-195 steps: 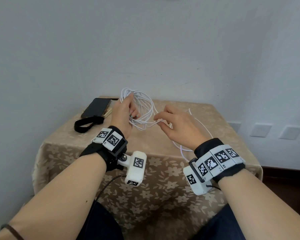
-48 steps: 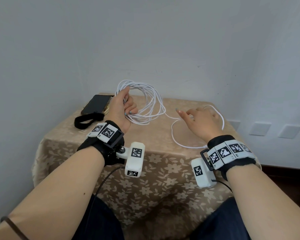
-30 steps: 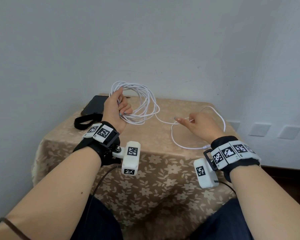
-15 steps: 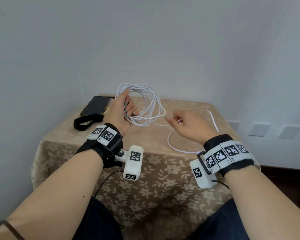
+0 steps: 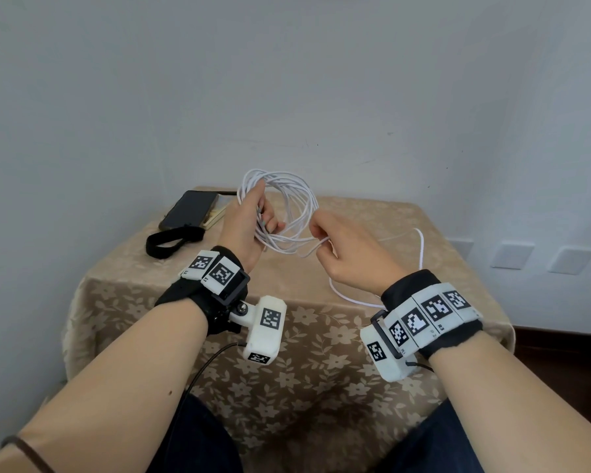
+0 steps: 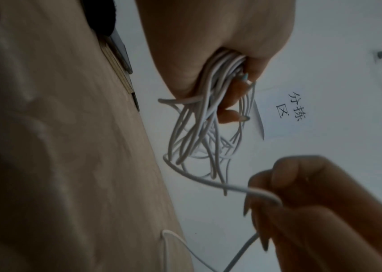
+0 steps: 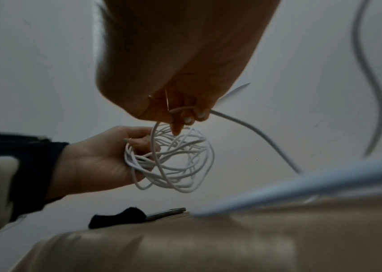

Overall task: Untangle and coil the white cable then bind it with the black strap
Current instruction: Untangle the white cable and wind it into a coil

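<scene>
My left hand [image 5: 249, 220] grips a bundle of several loops of the white cable [image 5: 297, 199], held upright above the table; the same left hand [image 7: 96, 160] and cable loops [image 7: 185, 160] show in the right wrist view, and the cable [image 6: 199, 132] hangs from my left hand [image 6: 220, 46] in the left wrist view. My right hand [image 5: 335, 240] pinches the loose run of cable close beside the coil. The slack tail [image 5: 420, 247] trails over the table's right side and back under my right wrist. The black strap [image 5: 171, 238] lies loose at the table's back left.
A dark phone [image 5: 190, 209] rests on a thin book at the back left corner, just behind the strap. The table [image 5: 321, 336] wears a beige floral cloth and stands against a white wall. Wall sockets [image 5: 512, 254] sit low at the right.
My right hand has come in from the right side of the table to the coil, bringing a length of cable with it. The slack on the table has shortened. My left hand keeps its hold.
</scene>
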